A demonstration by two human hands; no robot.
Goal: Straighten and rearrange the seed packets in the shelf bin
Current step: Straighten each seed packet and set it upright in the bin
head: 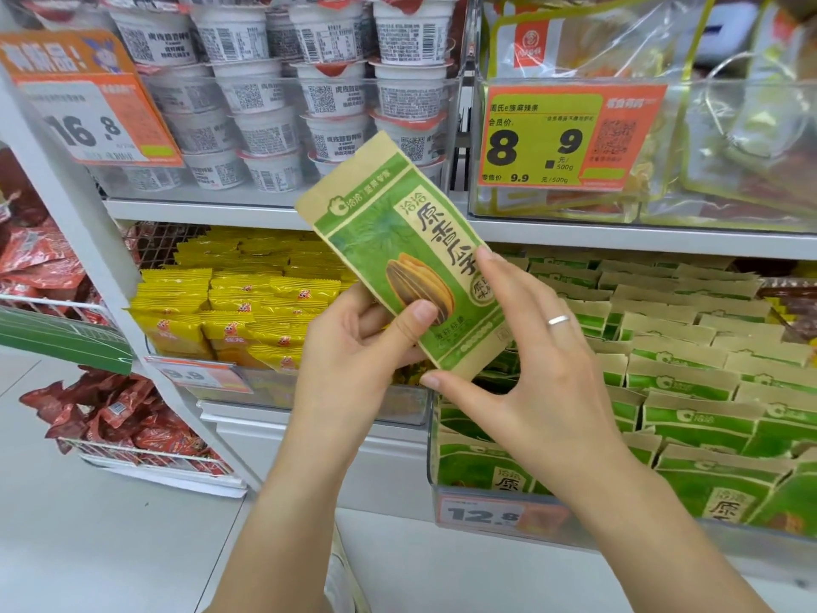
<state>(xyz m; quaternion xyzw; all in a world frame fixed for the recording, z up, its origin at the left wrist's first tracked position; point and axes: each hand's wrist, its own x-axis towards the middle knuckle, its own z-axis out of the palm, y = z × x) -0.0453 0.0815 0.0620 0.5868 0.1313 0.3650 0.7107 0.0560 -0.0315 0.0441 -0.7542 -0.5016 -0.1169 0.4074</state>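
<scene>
A green and tan seed packet point(406, 254) with a sunflower seed picture is held up in front of the shelf, tilted to the left. My left hand point(353, 356) grips its lower left edge, thumb on the front. My right hand point(530, 360) has straight fingers; its thumb tip touches the packet's bottom corner and a fingertip touches its right edge. Below and to the right, the clear shelf bin point(482, 493) holds several rows of the same green packets point(689, 378), standing upright, some leaning.
A bin of yellow snack packets point(247, 303) sits to the left of the green ones. White cups point(327, 95) fill the shelf above, beside a clear bin with an 8.9 price tag point(570, 134). Red packets point(128, 418) lie in wire racks at far left.
</scene>
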